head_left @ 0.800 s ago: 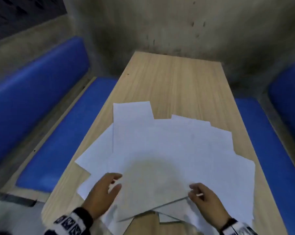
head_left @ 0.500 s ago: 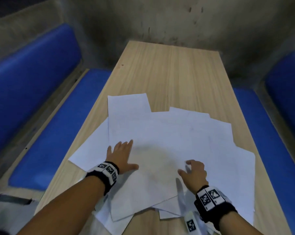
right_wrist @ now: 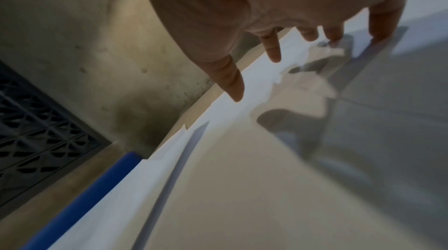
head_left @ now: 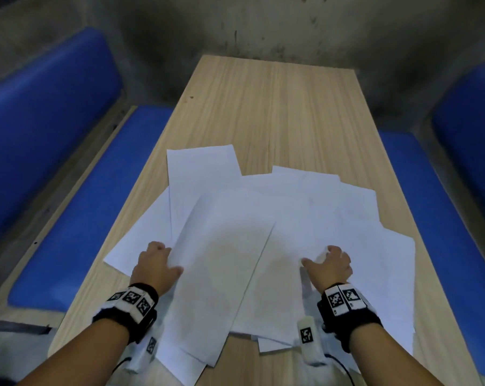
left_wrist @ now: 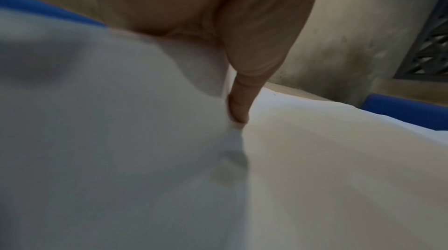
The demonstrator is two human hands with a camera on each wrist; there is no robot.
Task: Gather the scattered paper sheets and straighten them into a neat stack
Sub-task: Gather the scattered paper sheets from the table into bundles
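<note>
Several white paper sheets [head_left: 305, 213] lie fanned and overlapping on the near half of a wooden table [head_left: 274, 107]. The top sheet [head_left: 222, 280] lies slanted over the rest. My left hand [head_left: 159, 261] pinches its left edge, the thumb [left_wrist: 238, 104] on top and the other fingers hidden under the buckled paper [left_wrist: 121, 120]. My right hand [head_left: 329, 260] stands on the sheets at the right, with spread fingertips [right_wrist: 275, 57] pressing down on the paper [right_wrist: 242, 187]. It holds nothing.
Blue padded benches run along the table's left side [head_left: 77, 204] and right side [head_left: 444, 218]. A stained concrete wall [head_left: 235, 23] closes the far end. The table's far half is bare wood. Some sheets overhang the near edge.
The left hand, flat on the pile earlier, now pinches the top sheet's left edge, and that sheet has turned to a slant. The right hand has moved right and slightly farther away.
</note>
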